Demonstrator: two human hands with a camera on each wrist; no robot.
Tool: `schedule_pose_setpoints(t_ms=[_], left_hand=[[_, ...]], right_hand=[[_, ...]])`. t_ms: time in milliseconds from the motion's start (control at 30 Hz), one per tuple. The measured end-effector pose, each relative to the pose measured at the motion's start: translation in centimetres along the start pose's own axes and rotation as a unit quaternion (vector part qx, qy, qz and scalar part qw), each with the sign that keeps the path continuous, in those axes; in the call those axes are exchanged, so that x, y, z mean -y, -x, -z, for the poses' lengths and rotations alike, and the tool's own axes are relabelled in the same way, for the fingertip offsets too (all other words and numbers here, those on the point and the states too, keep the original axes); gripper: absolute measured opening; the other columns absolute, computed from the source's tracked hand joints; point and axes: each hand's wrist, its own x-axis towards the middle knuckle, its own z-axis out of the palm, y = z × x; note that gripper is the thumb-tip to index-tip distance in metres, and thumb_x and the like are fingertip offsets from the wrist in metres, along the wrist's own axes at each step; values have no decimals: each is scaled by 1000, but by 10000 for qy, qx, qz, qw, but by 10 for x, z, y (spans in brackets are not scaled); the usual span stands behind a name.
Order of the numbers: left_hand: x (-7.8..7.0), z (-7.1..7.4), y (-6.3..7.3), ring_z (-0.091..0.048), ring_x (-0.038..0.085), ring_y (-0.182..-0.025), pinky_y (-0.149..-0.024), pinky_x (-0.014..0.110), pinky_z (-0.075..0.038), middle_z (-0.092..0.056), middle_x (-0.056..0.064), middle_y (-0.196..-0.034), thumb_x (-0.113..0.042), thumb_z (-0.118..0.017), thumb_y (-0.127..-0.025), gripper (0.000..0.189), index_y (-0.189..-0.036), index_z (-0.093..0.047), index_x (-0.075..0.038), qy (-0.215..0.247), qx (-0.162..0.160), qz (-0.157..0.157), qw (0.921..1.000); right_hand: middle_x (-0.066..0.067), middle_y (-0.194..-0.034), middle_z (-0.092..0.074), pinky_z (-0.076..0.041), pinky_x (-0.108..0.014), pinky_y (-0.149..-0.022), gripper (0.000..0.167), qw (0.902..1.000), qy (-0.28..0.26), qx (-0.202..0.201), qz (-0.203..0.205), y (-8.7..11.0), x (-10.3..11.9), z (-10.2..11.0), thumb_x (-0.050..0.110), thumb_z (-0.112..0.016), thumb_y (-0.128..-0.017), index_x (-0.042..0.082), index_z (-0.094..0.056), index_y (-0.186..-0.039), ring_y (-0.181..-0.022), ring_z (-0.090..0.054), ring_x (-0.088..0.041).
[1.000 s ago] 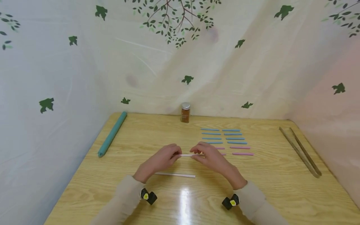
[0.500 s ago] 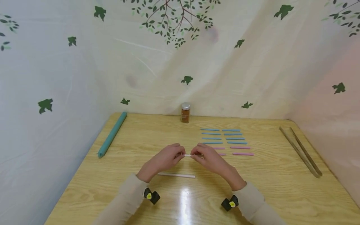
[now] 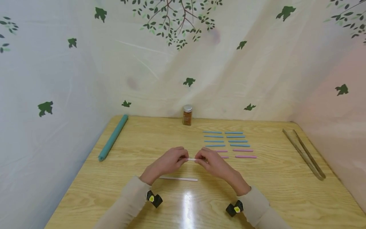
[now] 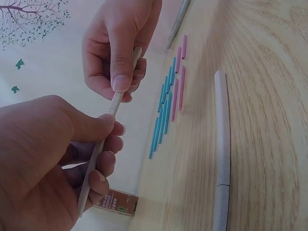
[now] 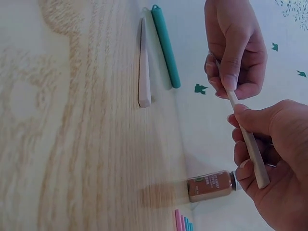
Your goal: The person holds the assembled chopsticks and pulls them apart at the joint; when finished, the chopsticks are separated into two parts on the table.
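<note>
A thin white stick [image 3: 191, 159] is stretched between my two hands above the table. My left hand [image 3: 170, 160] pinches it between thumb and fingers on the left, and my right hand [image 3: 213, 161] pinches it on the right. Only a short middle length shows between the thumbs; in the left wrist view a thin dark line crosses this white stick [image 4: 115, 103] there. Both its ends lie inside the curled hands. Nearer to me on the table is a second white stick [image 3: 180, 179]; a line also crosses this stick [image 4: 223, 185] in the left wrist view.
Short blue sticks [image 3: 238, 141] lie in two columns at back right, with pink sticks [image 3: 246, 156] in front. A spice jar [image 3: 187, 116] stands at the back edge. A green roll [image 3: 113, 137] lies left, metal tongs [image 3: 306, 154] right.
My left hand has moved right along the stick, closer to the right hand. My right fingers have closed onto the stick, and the visible length between the hands has shortened.
</note>
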Motion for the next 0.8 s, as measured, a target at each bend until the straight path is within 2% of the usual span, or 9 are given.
schedule_pose_setpoints(t_ms=[267,567,800], left_hand=[[2,-1,3,-48,8,-72,-66,22,-43,-58,-2,-83,-10,-59,-95,7,-89,-63,-9,96,-16,-124,9999],[6,-5,4,-46,6,-70,-64,19,-41,-56,-4,-81,-12,-59,-94,8,-87,-62,-11,155,33,-62,9999],[5,-6,4,-46,7,-69,-64,19,-41,-57,-3,-82,-11,-60,-94,8,-86,-61,-11,206,-89,-108,9997]], right_hand=[[7,-84,-55,-45,-21,-65,5,9999,-23,36,129,2,0,-2,18,-59,-95,16,-63,-92,-72,-47,-5],[7,-84,-55,-44,-20,-64,6,9998,-116,52,174,4,-2,-3,19,-57,-96,15,-61,-93,-72,-46,-5],[6,-82,-54,-44,-20,-63,6,9994,-147,-75,319,6,-3,-3,14,-57,-96,15,-59,-90,-71,-46,-4]])
